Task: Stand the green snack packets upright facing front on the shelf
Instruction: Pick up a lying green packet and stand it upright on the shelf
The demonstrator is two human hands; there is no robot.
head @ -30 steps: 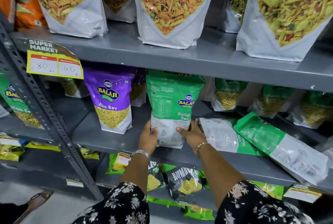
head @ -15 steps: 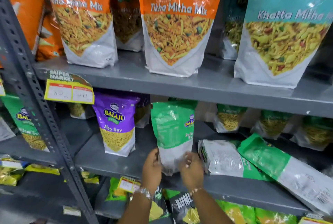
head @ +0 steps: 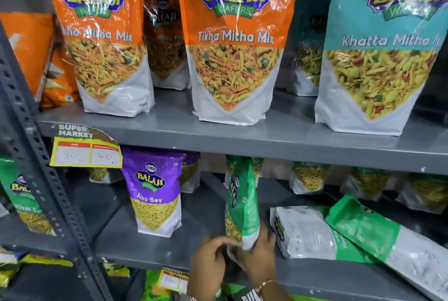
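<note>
A green Balaji snack packet (head: 241, 206) stands upright on the middle grey shelf (head: 150, 249), turned edge-on so its front faces left. My left hand (head: 209, 265) and my right hand (head: 260, 256) both grip its white bottom end. To its right, two more green packets lie flat: one (head: 304, 234) with its white back up, the other (head: 378, 240) tilted across the shelf's right end. Further green packets (head: 309, 178) stand upright at the back of the shelf.
A purple Aloo Sev packet (head: 155, 191) stands left of the held one. Large orange packets (head: 232, 41) and a teal packet (head: 383, 46) fill the shelf above. A yellow price tag (head: 86, 154) hangs at the left. A perforated upright (head: 46, 174) borders the bay.
The green packet has been rotated from back-facing to edge-on, both hands working at its bottom. The camera has tilted upward, so the shelves sit lower in view.
</note>
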